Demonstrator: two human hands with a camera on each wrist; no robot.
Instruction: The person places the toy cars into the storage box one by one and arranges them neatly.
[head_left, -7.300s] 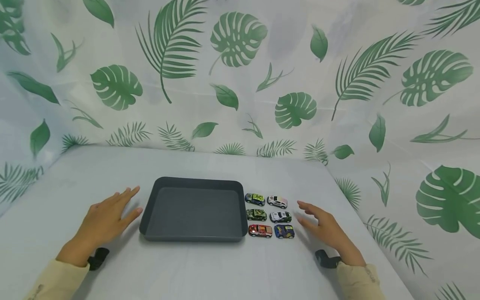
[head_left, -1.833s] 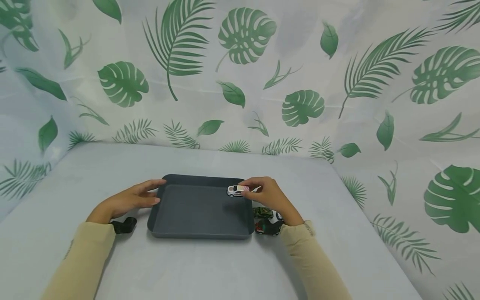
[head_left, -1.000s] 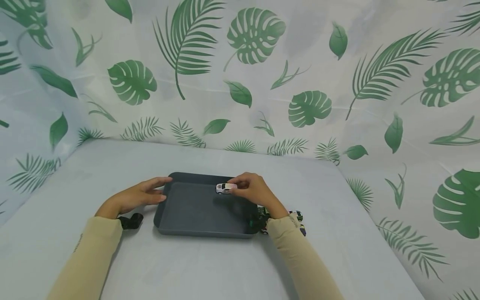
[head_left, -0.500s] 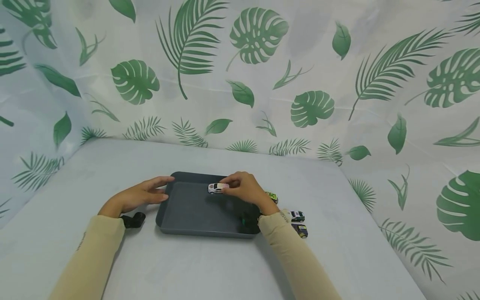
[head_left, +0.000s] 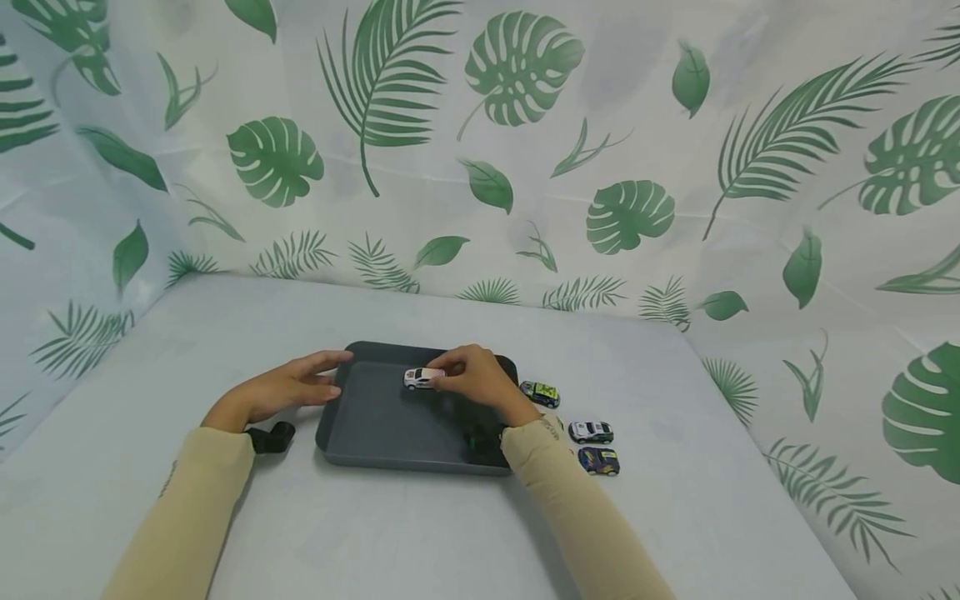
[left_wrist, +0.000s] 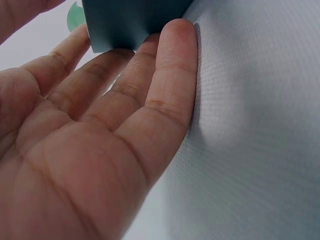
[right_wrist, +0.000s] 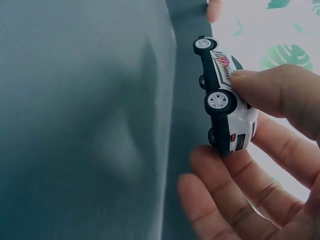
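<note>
My right hand point(head_left: 476, 379) pinches a white toy car point(head_left: 420, 378) between thumb and fingers. It holds the car above the back part of a dark grey tray point(head_left: 375, 429). Dark tyres with white wheels and side decals show on the car point(right_wrist: 227, 92) in the right wrist view, where the car looks clear of the tray floor. Against the tray's left edge rests my left hand point(head_left: 288, 387), its fingers extended. Seen from the left wrist, these fingers point(left_wrist: 172, 65) touch the outside of the tray wall point(left_wrist: 130, 25).
Right of the tray lie a green-yellow toy car point(head_left: 542, 393), a white-black one point(head_left: 591, 432) and a dark blue one point(head_left: 598, 461). My right forearm point(head_left: 570, 500) hides the spot beside them. Leaf-printed cloth point(head_left: 555, 158) encloses the white table point(head_left: 360, 533).
My right hand has taken the white car from the group on the right and carried it left over the tray. My left hand has come to the tray's left edge.
</note>
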